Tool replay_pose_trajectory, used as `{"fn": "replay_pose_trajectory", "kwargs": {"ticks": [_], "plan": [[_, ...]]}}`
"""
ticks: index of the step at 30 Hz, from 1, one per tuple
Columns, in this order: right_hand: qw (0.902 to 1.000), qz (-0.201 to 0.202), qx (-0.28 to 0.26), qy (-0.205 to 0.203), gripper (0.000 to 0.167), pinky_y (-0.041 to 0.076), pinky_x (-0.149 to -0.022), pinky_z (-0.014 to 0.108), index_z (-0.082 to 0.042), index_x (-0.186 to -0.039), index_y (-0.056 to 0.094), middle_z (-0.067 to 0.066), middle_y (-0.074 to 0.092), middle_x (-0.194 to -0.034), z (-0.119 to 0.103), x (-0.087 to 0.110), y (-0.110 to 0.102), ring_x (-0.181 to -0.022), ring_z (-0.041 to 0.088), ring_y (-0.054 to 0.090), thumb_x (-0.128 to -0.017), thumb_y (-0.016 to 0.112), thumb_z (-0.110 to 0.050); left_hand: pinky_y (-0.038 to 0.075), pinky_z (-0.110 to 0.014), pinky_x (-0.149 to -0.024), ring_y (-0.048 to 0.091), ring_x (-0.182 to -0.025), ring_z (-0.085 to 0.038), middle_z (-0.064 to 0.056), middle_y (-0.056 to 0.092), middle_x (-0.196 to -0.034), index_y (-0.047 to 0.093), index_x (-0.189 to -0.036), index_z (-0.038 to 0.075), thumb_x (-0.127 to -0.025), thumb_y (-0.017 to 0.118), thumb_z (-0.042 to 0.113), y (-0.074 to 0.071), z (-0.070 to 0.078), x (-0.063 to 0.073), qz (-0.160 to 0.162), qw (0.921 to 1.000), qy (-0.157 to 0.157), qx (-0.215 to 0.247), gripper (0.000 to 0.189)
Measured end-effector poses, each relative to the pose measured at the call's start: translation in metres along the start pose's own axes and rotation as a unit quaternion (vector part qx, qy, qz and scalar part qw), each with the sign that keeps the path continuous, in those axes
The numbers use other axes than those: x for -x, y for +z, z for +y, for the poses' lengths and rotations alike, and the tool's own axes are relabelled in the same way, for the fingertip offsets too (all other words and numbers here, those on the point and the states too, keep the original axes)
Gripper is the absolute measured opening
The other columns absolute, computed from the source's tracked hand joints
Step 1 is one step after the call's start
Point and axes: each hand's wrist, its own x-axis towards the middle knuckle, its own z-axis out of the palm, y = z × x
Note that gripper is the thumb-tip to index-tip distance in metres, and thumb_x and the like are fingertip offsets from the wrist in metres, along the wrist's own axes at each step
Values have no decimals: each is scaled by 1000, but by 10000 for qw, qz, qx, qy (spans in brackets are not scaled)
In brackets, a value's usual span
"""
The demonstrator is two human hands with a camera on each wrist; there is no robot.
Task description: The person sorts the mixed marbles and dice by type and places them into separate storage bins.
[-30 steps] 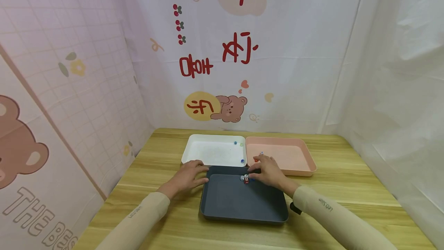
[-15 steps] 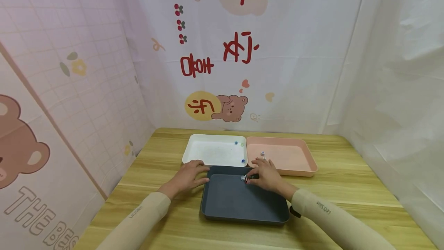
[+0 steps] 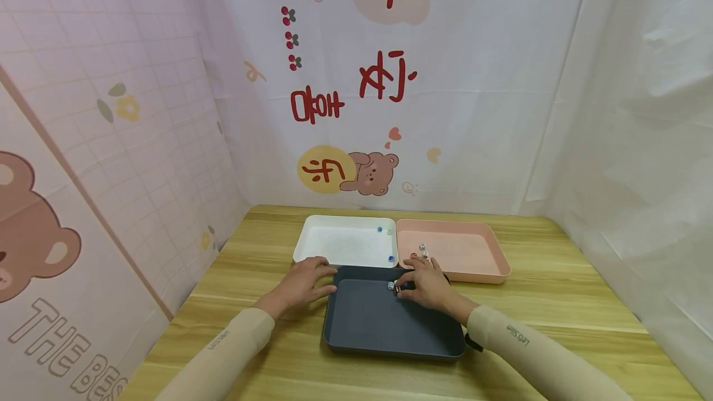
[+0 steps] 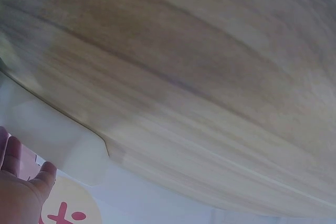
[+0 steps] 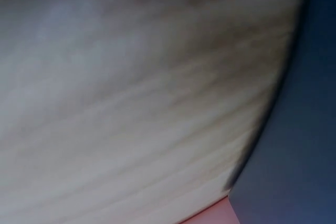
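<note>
In the head view, my right hand (image 3: 431, 284) reaches over the far right part of a dark grey tray (image 3: 390, 327). Its thumb and index fingertip pinch a red die (image 3: 397, 289). A white die (image 3: 391, 286) lies right beside it on the tray floor; the hand may hide other small pieces. My left hand (image 3: 301, 281) rests at the tray's left rim, fingers loosely extended and holding nothing. Part of the left hand (image 4: 23, 187) shows in the left wrist view. No fingers appear in the right wrist view.
Behind the grey tray stands a white tray (image 3: 340, 243) with small blue pieces (image 3: 392, 258) and a pale green piece (image 3: 389, 232). To its right, a pink tray (image 3: 468, 252) contains white dice (image 3: 422, 246) and a red die (image 3: 414, 255). All stand on a wooden table (image 3: 557, 302).
My right hand has shifted slightly left and closed its fingertips on the red die. A white die now shows in the pink tray near the hand. The left hand stays put.
</note>
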Motion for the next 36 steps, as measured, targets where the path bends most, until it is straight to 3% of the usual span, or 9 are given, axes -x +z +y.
{"fn": "replay_pose_trajectory", "kwargs": {"ticks": [21,36], "plan": [[9998,-27,-164,-91,13,18,-106,74,-27,-89,80,18,56,-138,3,-5,-7,-135,45,39,-78,85,-30,42,-52,-99,53,-117,-33,-14,56,-128,65,-130,8,-96,67,36,-3,3,-7,1,10000,-62,37,44],[9994,246,-251,44,11,21,-107,72,-28,-85,79,18,55,-138,3,-3,-17,-136,43,39,-78,86,-32,42,-53,-99,53,-118,-33,-13,55,-129,65,-131,11,-96,66,39,-1,1,-3,-69,9999,-75,-38,45]]}}
